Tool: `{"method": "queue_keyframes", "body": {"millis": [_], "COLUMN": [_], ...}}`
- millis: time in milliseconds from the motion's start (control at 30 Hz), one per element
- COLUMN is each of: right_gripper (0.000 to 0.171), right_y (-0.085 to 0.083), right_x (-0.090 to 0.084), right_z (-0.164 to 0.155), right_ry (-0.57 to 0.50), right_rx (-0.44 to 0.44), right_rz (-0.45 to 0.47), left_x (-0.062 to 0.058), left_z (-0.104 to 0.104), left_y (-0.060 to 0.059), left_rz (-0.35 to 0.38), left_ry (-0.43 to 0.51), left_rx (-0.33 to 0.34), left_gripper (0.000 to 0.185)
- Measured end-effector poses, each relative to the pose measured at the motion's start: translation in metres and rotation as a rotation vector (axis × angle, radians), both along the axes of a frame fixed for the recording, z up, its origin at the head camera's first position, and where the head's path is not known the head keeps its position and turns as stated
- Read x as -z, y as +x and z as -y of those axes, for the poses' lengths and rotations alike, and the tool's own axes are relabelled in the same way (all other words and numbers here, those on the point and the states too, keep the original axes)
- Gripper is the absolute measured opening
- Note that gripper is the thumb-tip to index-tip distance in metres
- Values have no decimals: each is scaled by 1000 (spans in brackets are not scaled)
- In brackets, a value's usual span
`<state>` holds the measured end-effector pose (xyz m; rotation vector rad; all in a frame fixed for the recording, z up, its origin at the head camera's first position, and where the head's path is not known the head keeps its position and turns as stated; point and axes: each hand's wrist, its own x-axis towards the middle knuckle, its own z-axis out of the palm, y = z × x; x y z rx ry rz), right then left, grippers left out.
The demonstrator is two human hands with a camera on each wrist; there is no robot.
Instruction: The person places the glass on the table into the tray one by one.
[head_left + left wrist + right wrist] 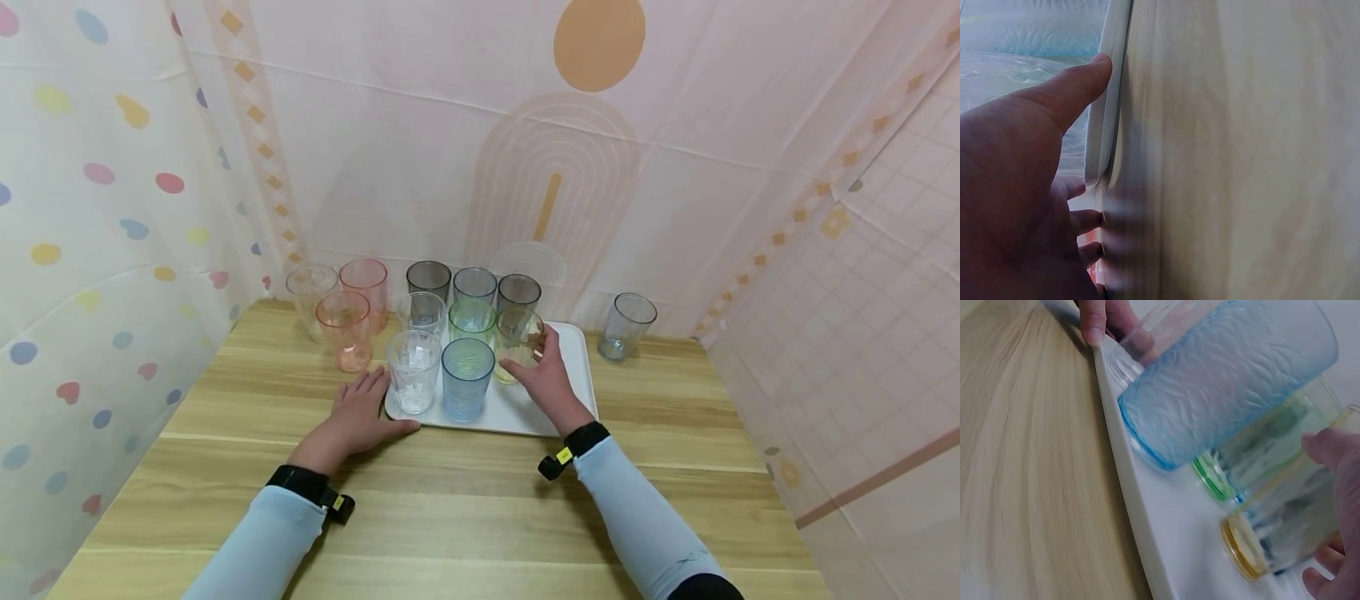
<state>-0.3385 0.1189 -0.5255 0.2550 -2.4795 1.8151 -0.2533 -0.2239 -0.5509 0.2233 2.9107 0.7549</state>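
My right hand (551, 383) grips a yellow drinking glass (517, 332), thumb at the near side and fingers round the far side. The glass stands upright on a white tray (573, 362). My left hand (358, 421) rests at the tray's near left corner with its fingers spread; in the left wrist view its thumb (1088, 78) touches the tray's rim. Beside the yellow glass on the tray are a blue glass (468, 382), a green glass (1272, 444) and a clear glass (415, 375). Another clear glass (422, 312) is behind, partly hidden.
Two dark grey glasses (428, 277) and a blue-grey glass (474, 283) form the back row. Left of the tray stand two pink glasses (345, 329) and a clear one (309, 292). A grey-blue glass (627, 327) stands right of it. Cloth curtains (360, 167) hang behind the wooden table (450, 517).
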Motion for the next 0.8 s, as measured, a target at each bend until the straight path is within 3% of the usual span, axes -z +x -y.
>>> {"method": "queue_keyframes", "body": {"millis": [167, 267, 400, 533, 667, 800], "right_gripper": [104, 96, 82, 77, 78, 88], "right_y": [5, 6, 2, -6, -14, -21], "right_x": [-4, -5, -4, 1, 9, 10], "right_z": [-25, -47, -79, -110, -134, -147], "right_ry": [25, -15, -106, -139, -81, -29], "right_rx": [39, 92, 217, 403, 547, 546], "right_rz": [-31, -79, -163, -227, -215, -146], "left_x": [-1, -1, -1, -1, 0, -1], "left_z": [0, 1, 1, 2, 1, 1], "left_y": [1, 0, 1, 2, 1, 1], "left_rz": [-6, -9, -16, -24, -18, -17], "left_ry": [1, -2, -6, -6, -8, -1], "left_rx": [3, 4, 4, 1, 7, 7], "left_gripper": [120, 120, 120, 119, 120, 120]}}
